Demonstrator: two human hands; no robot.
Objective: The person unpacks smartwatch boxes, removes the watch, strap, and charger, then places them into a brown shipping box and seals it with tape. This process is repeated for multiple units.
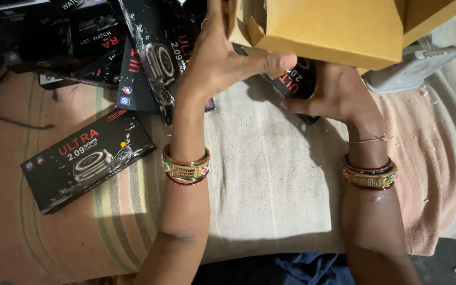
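Left hand [222, 63]: raised at 12 o'clock, fingers spread flat against the side of the carton [333, 29], thumb pressed along its lower edge; open, gripping nothing.
Right hand [339, 92]: under the carton at 1 o'clock, fingers curled round a black box [296, 82] (only one end of it shows).
Carton: tan cardboard, flaps open, tilted, at the top edge above both hands.
Black box: touching the carton's underside, between the two hands.
Loose box [88, 158]: long, black, with a watch picture, lying flat at 9 o'clock, well apart from the hands.
Pile [133, 53]: more black boxes heaped at 11 o'clock.
Cloth [270, 184]: pale, striped, spread beneath everything.
Bangles [186, 170]: gold and red, on both wrists.
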